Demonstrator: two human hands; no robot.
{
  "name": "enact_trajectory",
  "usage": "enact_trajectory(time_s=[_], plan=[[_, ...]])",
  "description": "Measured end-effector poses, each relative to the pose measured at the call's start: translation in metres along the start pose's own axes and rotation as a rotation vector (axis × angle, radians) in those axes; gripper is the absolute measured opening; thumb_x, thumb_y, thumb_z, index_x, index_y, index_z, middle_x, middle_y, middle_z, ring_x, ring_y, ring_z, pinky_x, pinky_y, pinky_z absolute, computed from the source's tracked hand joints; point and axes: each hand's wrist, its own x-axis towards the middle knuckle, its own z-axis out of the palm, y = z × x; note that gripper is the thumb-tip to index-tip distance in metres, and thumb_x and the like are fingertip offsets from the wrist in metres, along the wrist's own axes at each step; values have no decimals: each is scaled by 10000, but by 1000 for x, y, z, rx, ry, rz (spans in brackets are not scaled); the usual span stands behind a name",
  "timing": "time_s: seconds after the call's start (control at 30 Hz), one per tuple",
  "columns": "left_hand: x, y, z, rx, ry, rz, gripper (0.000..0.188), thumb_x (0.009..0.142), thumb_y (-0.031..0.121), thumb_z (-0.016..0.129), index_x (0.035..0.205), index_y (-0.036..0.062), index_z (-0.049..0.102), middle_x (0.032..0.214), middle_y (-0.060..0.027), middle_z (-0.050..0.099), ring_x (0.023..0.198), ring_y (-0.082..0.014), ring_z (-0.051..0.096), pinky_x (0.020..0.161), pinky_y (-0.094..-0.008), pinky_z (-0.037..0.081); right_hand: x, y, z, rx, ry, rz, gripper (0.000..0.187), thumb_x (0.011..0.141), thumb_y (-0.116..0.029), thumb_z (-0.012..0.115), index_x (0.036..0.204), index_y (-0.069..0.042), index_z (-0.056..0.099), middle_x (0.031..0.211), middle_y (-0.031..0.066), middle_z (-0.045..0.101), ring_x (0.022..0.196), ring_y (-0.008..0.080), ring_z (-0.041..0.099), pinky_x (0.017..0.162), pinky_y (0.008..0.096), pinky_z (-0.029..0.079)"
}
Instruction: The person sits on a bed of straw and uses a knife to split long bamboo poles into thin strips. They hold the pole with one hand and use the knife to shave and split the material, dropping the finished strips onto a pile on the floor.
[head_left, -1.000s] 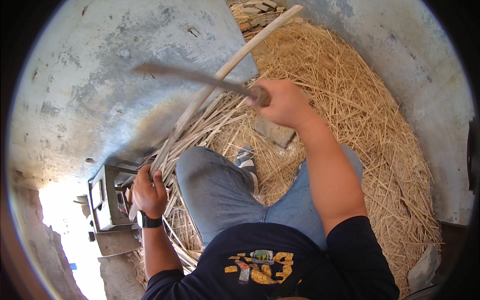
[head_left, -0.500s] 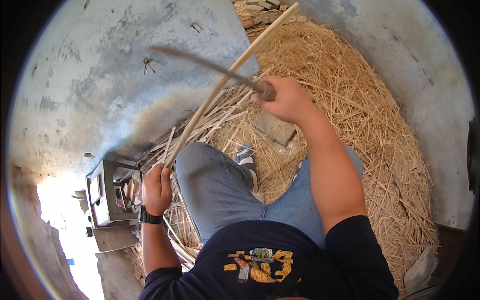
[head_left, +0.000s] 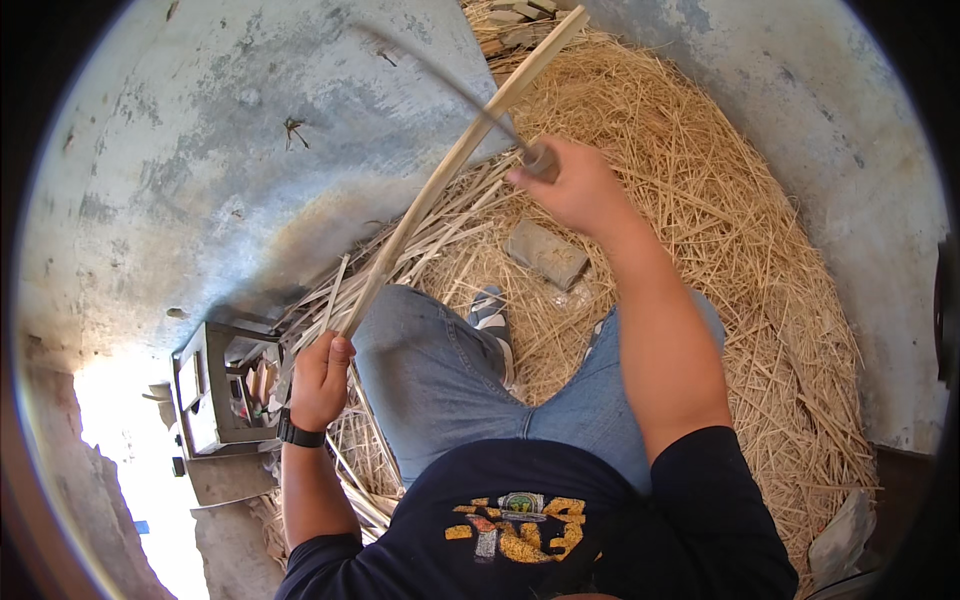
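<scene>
Two bare hands are well apart, each closed around something. Taking the view as a clock face, the right hand (head_left: 575, 188) lies toward two o'clock from the left hand (head_left: 320, 380). Fingers and thumb of the left hand are clamped on the lower end of a long, pale wooden stick (head_left: 450, 167), just beside the person's left knee (head_left: 400, 315). From that grip its long axis rises toward one o'clock, bowing slightly, up to a free tip. The right hand is wrapped around the handle of a long, thin blade (head_left: 440, 73), blurred, which points toward ten o'clock and crosses the stick's upper part at a steep angle. Whether blade and wood touch cannot be told. The right hand is the nearer to that crossing, sitting between four and five o'clock from it. Below the upper stick, toward five o'clock from the crossing, a rectangular block (head_left: 547, 253) rests amid straw-like shavings (head_left: 690, 190).
</scene>
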Motion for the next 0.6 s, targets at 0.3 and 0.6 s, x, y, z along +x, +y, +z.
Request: enact_trajectory(time_s=[0.3, 0.6], plan=[[0, 7, -4, 91, 70, 94, 504, 1106, 412, 423, 860, 9, 602, 656, -111, 545, 609, -220, 530, 595, -369, 414, -13, -26, 7, -302, -241, -274, 230, 867, -304, 767, 923, -103, 669, 802, 89, 716, 754, 254, 705, 707, 430, 553], [-7, -2, -20, 40, 89, 69, 494, 1111, 399, 426, 824, 17, 552, 647, -76, 509, 598, -179, 474, 574, -352, 381, -2, -5, -8, 30, 70, -9, 268, 905, -331, 765, 924, -85, 662, 732, 67, 662, 703, 203, 656, 645, 379, 510]])
